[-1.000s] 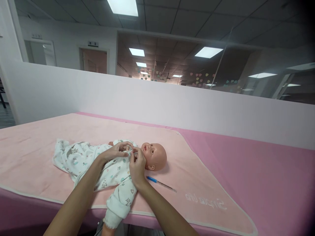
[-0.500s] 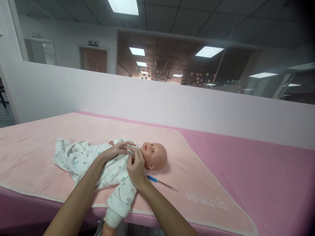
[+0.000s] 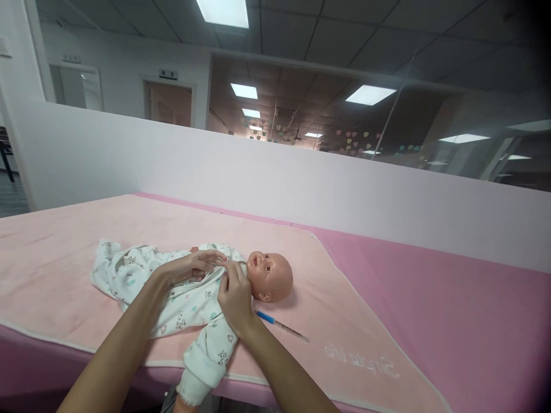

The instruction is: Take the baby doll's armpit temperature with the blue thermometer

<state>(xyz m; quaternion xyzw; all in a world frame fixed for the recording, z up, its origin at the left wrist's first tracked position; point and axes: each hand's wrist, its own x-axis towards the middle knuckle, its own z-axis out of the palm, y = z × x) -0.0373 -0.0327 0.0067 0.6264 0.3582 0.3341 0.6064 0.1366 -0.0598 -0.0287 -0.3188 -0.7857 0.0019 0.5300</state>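
A baby doll (image 3: 275, 278) lies on its back, its head to the right, dressed in a white patterned romper (image 3: 191, 307). My left hand (image 3: 193, 267) reaches across the chest, its fingers bent down onto the cloth near the neckline. Just right of it, my right hand (image 3: 235, 292) has its fingers closed on the same romper below the doll's chin. The fingertips of both hands nearly meet there, and the bit of cloth between them is mostly hidden. One doll sleeve hangs toward the front edge.
A thin stick with a blue end and clear barrel (image 3: 282, 326) lies beside the doll's head. Under everything spreads a pale pink blanket (image 3: 361, 321) on a darker pink padded surface (image 3: 430, 275). A white low wall (image 3: 301, 178) with glass above runs along the back.
Both hands have shifted slightly left along the doll's chest, the left one more. Its fingers have drawn in from the neckline. The view has tilted a little.
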